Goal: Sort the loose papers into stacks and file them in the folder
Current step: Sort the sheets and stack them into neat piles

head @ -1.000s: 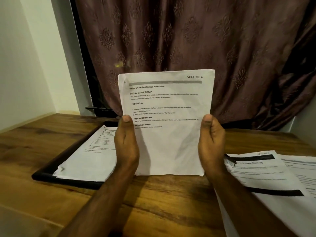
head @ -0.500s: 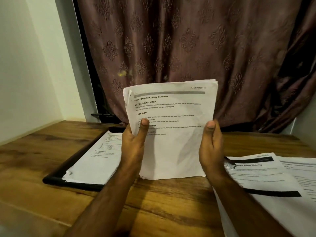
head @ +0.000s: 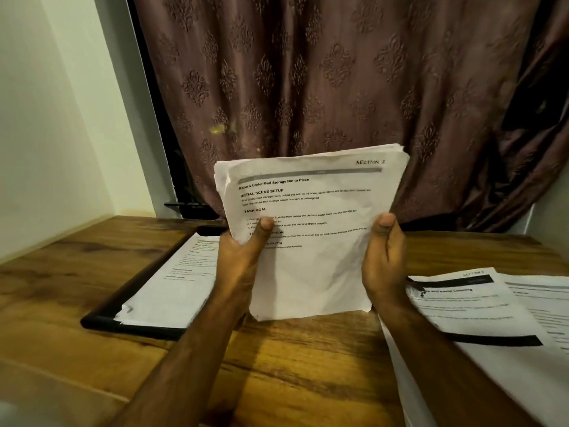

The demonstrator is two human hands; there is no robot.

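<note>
I hold a stack of white printed papers (head: pixel 317 235) upright, its bottom edge resting on the wooden table (head: pixel 289 365). The top sheet reads "SECTION 1". My left hand (head: pixel 243 263) grips the stack's left edge, thumb across the front. My right hand (head: pixel 383 260) grips the right edge. The sheets fan slightly at the top and left edges. To the left lies an open black folder (head: pixel 101 315) with printed sheets (head: pixel 175 288) in it. To the right, more loose papers (head: pixel 480 312) lie flat and overlapping on the table.
A brown patterned curtain (head: pixel 323 87) hangs right behind the table. A pale wall (head: pixel 46 118) borders the table on the left. Bare wood shows in front of the stack and left of the folder.
The stack has tilted a little and its sheets have fanned apart at the top and left. My left thumb has slid further across the front page. The view has shifted slightly.
</note>
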